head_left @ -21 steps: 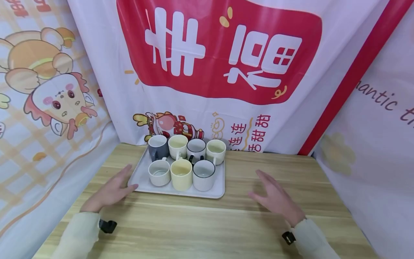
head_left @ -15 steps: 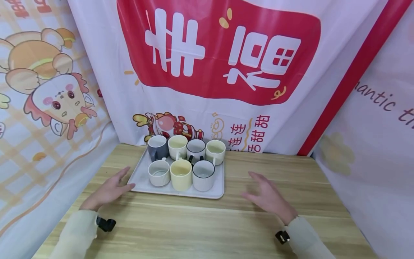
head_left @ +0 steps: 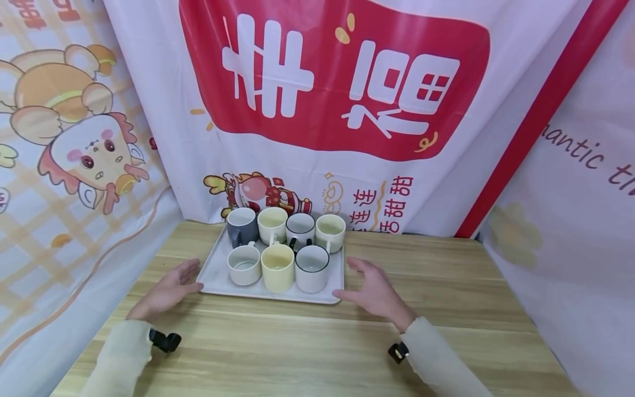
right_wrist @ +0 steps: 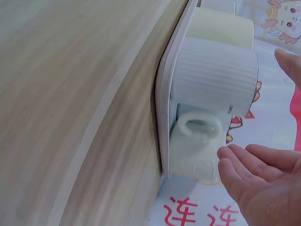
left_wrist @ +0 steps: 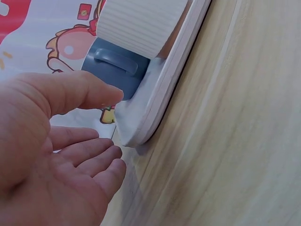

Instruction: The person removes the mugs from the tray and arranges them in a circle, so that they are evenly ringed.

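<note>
A white rectangular tray (head_left: 218, 281) on the table bears several mugs in two rows. The back row has a blue-grey mug (head_left: 242, 226), a pale yellow one (head_left: 272, 223), a white one with black rim and handle (head_left: 300, 225) and a cream-green one (head_left: 331, 229). In front are a ribbed white cup (head_left: 245, 266), a yellow mug (head_left: 278, 270) and a black-rimmed white mug (head_left: 312, 270). My left hand (head_left: 166, 292) is at the tray's left edge, fingers spread, a small gap showing in the left wrist view. Beside the right edge is my right hand (head_left: 374, 289), fingers extended, holding nothing.
The wooden table (head_left: 297, 353) stretches in front of the tray and to its right. A printed curtain (head_left: 337, 165) hangs directly behind the back row of mugs. More printed cloth (head_left: 144, 231) closes in the left side, and another sheet (head_left: 545, 237) the right.
My right hand has moved left across the table to the tray's right edge. The left hand has shifted only slightly. Tray and mugs stay where they were.
</note>
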